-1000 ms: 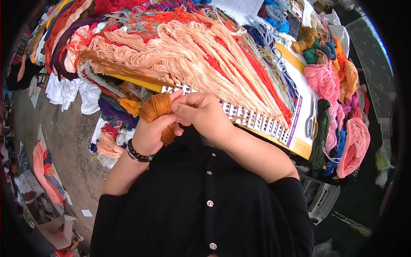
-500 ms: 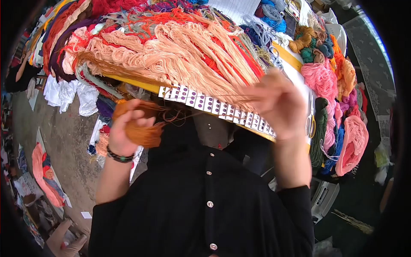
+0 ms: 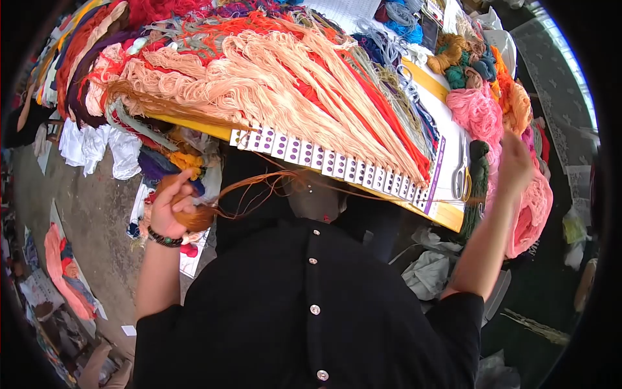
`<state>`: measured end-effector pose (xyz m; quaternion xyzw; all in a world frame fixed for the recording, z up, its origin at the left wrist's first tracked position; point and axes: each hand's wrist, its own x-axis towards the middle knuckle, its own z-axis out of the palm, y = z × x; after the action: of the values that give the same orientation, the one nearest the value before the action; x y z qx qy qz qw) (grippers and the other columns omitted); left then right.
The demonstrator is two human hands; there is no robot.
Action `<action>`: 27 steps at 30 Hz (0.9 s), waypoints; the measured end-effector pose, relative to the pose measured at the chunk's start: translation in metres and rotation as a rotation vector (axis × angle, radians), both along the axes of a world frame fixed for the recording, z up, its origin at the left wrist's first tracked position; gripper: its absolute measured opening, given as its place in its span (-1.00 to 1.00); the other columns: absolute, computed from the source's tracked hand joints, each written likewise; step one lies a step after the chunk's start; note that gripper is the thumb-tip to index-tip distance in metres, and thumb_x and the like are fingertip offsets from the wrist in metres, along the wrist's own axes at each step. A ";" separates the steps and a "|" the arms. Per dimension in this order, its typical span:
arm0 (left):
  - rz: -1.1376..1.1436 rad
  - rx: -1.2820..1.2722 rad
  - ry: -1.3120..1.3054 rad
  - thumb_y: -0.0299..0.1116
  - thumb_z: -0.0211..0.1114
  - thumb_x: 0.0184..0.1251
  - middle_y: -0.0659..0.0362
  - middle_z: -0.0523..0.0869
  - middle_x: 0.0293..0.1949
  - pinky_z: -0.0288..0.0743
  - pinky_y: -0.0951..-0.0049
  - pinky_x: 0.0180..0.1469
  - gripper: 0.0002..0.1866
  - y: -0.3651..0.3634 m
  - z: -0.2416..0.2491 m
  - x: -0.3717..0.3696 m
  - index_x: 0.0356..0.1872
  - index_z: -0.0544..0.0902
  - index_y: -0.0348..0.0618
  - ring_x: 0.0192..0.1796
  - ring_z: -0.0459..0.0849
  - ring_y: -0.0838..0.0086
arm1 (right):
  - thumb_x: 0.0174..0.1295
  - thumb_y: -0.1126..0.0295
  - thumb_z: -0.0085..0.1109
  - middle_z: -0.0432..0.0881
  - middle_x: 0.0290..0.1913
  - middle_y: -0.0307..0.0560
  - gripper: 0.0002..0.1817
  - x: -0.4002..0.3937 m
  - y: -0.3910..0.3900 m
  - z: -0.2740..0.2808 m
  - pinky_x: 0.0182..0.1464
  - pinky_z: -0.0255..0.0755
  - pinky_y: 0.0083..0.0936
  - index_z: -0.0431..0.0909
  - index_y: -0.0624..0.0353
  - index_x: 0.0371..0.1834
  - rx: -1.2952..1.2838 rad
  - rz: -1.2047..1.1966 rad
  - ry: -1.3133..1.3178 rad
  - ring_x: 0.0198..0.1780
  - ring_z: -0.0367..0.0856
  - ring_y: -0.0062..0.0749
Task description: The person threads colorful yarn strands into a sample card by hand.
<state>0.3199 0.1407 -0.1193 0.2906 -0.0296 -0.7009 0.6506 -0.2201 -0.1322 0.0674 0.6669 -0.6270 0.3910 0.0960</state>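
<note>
My left hand [image 3: 172, 211] is closed around a skein of rust-brown thread [image 3: 196, 219], low and left of the board. Loose strands [image 3: 253, 186] loop out of the skein and stretch right, below the board's front edge. Far right, my right hand [image 3: 516, 162] is raised and blurred. The brown strands run toward it and look pinched in its curled fingers, though the grip itself is smeared. A white card strip with purple dots [image 3: 322, 160] lines the board's edge. Hanks of peach thread [image 3: 278, 84] fan out from it, with red thread [image 3: 382, 117] among them.
Scissors [image 3: 459, 175] lie on the board's right end. Pink yarn [image 3: 476, 110] and dark green yarn [image 3: 478, 172] hang along the right side. White cloths [image 3: 123, 149] hang at the left. A person's dark sleeve [image 3: 26, 123] shows at the far left.
My right hand has swung far to the right from above the card strip, drawing brown strands out longer. My left hand has moved slightly left and down with the skein.
</note>
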 end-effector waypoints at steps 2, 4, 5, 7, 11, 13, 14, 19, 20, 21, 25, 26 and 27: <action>-0.098 -0.033 -0.090 -0.39 0.06 0.37 0.14 0.66 -0.08 0.43 0.66 -0.37 -0.62 -0.031 0.025 -0.027 0.19 0.43 -0.21 -0.55 0.36 0.74 | 0.21 0.31 0.19 0.70 -0.25 -0.12 -0.74 0.078 0.009 -0.038 -0.11 0.41 -0.66 0.65 0.24 -0.13 0.406 0.184 -0.177 -0.21 0.59 -0.63; -0.160 -0.042 -0.297 -0.38 0.04 0.39 0.02 0.55 0.12 0.49 0.65 -0.34 -0.62 -0.063 0.047 -0.049 0.19 0.40 -0.27 -0.50 0.43 0.68 | 0.20 0.33 0.17 0.67 -0.45 -0.20 -0.78 0.160 0.032 -0.065 -0.33 0.39 -0.66 0.69 0.23 -0.23 0.662 0.521 -0.255 -0.43 0.52 -0.65; -0.207 -0.074 -0.451 -0.36 0.05 0.40 0.03 0.59 0.06 0.48 0.67 -0.36 -0.64 -0.078 0.057 -0.055 0.15 0.43 -0.27 -0.46 0.48 0.69 | 0.18 0.33 0.18 0.62 -0.52 -0.23 -0.77 0.193 0.043 -0.078 -0.43 0.36 -0.64 0.68 0.26 -0.24 0.844 0.570 -0.333 -0.51 0.48 -0.68; -0.235 -0.035 -0.641 -0.33 0.06 0.40 0.08 0.66 -0.06 0.47 0.68 -0.39 -0.67 -0.102 0.068 -0.068 0.10 0.47 -0.25 -0.41 0.55 0.67 | 0.17 0.35 0.16 0.59 -0.57 -0.18 -0.78 0.241 0.057 -0.095 -0.46 0.36 -0.61 0.67 0.27 -0.26 1.029 0.800 -0.423 -0.55 0.47 -0.66; -0.287 0.218 -0.831 -0.26 0.12 0.34 0.17 0.67 -0.12 0.47 0.62 -0.38 -0.67 -0.135 0.065 -0.075 0.05 0.52 -0.17 -0.31 0.63 0.61 | 0.21 0.35 0.04 0.61 -0.57 -0.15 -0.76 0.288 0.051 -0.141 -0.46 0.43 -0.59 0.65 0.29 -0.32 1.162 0.830 -0.350 -0.57 0.53 -0.56; -0.318 0.238 -0.844 -0.23 0.12 0.33 0.16 0.67 -0.10 0.47 0.61 -0.35 -0.66 -0.140 0.059 -0.071 0.05 0.52 -0.15 -0.23 0.65 0.57 | 0.21 0.35 0.04 0.60 -0.58 -0.15 -0.76 0.295 0.046 -0.153 -0.48 0.42 -0.60 0.64 0.29 -0.35 1.225 0.818 -0.419 -0.59 0.52 -0.56; -0.295 0.241 -0.808 -0.25 0.14 0.32 0.18 0.67 -0.14 0.47 0.61 -0.34 -0.69 -0.142 0.057 -0.072 0.01 0.53 -0.15 -0.24 0.64 0.57 | 0.21 0.34 0.03 0.59 -0.60 -0.16 -0.75 0.296 0.043 -0.157 -0.50 0.41 -0.60 0.63 0.29 -0.38 1.284 0.800 -0.486 -0.61 0.50 -0.56; -0.126 0.100 -0.776 -0.46 0.21 0.20 0.26 0.57 -0.36 0.45 0.62 -0.36 -0.83 -0.151 0.037 -0.093 -0.18 0.52 -0.17 -0.38 0.53 0.62 | 0.21 0.34 0.02 0.57 -0.62 -0.15 -0.75 0.299 0.040 -0.155 -0.52 0.39 -0.60 0.58 0.28 -0.48 1.319 0.755 -0.514 -0.63 0.49 -0.55; -0.125 0.102 -0.774 -0.46 0.21 0.20 0.26 0.57 -0.36 0.45 0.62 -0.36 -0.83 -0.153 0.032 -0.093 -0.18 0.52 -0.17 -0.38 0.53 0.62 | 0.21 0.34 0.01 0.56 -0.63 -0.15 -0.75 0.299 0.038 -0.152 -0.52 0.40 -0.59 0.57 0.28 -0.50 1.342 0.738 -0.547 -0.63 0.49 -0.54; -0.130 0.097 -0.830 -0.49 0.21 0.18 0.25 0.58 -0.36 0.44 0.63 -0.40 -0.81 -0.158 0.027 -0.093 -0.17 0.51 -0.19 -0.42 0.52 0.62 | 0.21 0.34 0.01 0.56 -0.63 -0.15 -0.75 0.300 0.038 -0.149 -0.52 0.40 -0.59 0.57 0.28 -0.50 1.344 0.737 -0.546 -0.63 0.49 -0.54; -0.142 0.141 -0.970 -0.54 0.20 0.14 0.24 0.59 -0.41 0.42 0.61 -0.47 -0.82 -0.166 0.025 -0.097 -0.20 0.52 -0.24 -0.50 0.52 0.61 | 0.21 0.33 0.01 0.54 -0.65 -0.16 -0.73 0.301 0.037 -0.152 -0.52 0.39 -0.58 0.54 0.25 -0.55 1.302 0.753 -0.489 -0.63 0.48 -0.53; -0.158 0.155 -1.050 -0.53 0.19 0.15 0.24 0.60 -0.43 0.43 0.61 -0.46 -0.84 -0.167 0.025 -0.097 -0.22 0.53 -0.25 -0.49 0.54 0.61 | 0.21 0.32 0.01 0.53 -0.66 -0.17 -0.72 0.302 0.038 -0.155 -0.52 0.39 -0.58 0.53 0.25 -0.57 1.228 0.796 -0.420 -0.63 0.48 -0.53; -0.159 0.157 -1.050 -0.53 0.19 0.15 0.24 0.60 -0.43 0.43 0.61 -0.46 -0.84 -0.167 0.025 -0.097 -0.22 0.53 -0.25 -0.49 0.54 0.61 | 0.21 0.32 0.01 0.53 -0.66 -0.17 -0.72 0.301 0.039 -0.156 -0.52 0.39 -0.58 0.53 0.25 -0.57 1.230 0.795 -0.422 -0.63 0.48 -0.53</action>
<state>0.2230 -0.0263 -0.0940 0.6467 -0.3203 -0.5087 0.4694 0.0809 -0.0936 -0.0888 0.6872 -0.4494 0.0955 -0.5627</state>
